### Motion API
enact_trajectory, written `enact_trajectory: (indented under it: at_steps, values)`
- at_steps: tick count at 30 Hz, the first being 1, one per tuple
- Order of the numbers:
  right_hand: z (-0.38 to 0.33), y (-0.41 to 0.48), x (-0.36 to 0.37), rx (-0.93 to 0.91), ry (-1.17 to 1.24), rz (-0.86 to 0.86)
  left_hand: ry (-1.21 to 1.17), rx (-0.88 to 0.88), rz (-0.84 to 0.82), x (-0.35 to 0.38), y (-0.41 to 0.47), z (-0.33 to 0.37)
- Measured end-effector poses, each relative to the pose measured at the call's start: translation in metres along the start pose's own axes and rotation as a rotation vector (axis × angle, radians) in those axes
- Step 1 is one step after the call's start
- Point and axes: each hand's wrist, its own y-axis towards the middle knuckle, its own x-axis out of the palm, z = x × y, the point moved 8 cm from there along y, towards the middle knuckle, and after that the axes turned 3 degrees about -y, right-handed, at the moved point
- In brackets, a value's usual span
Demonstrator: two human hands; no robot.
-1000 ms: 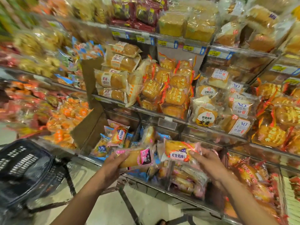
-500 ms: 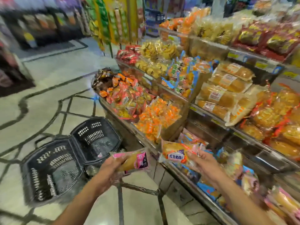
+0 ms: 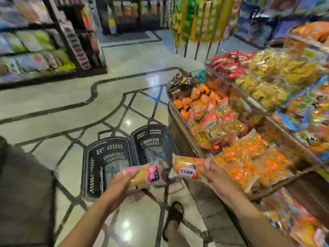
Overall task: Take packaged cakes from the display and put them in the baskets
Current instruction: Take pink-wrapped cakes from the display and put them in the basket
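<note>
My left hand [image 3: 118, 187] grips a packaged cake with a pink label [image 3: 146, 175]. In my right hand [image 3: 216, 180] is a second packaged cake with an orange label [image 3: 187, 168]. Both packs hover over the near ends of two black plastic baskets on the floor: the left basket [image 3: 92, 168] and the right basket [image 3: 169, 138], side by side. The pink pack is above the gap between them. What lies inside the baskets is hard to make out. The display [image 3: 249, 139] of packaged snacks runs along my right.
A tiled floor [image 3: 71, 104] with dark inlaid lines spreads ahead. A dark shelf unit [image 3: 53, 41] stands at the far left. Hanging snack strips [image 3: 199, 18] are at the back. A sandalled foot [image 3: 175, 214] is below the baskets. Something dark and blurred [image 3: 23, 193] fills the lower left.
The view has swung left, away from the cake shelves toward the floor. Both hands have carried their packs from the display to above the baskets.
</note>
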Motion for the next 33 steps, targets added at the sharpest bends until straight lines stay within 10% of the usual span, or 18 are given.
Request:
enact_trajectory:
  at_steps: [18, 33]
  values:
    - [0.091, 0.372, 0.071, 0.292, -0.424, 0.081, 0.021, -0.116, 0.375, -0.101, 0.227, 0.015]
    - [0.413, 0.619, 0.141, 0.478, -0.826, 0.027, -0.052, -0.232, 0.304, -0.226, 0.445, -0.167]
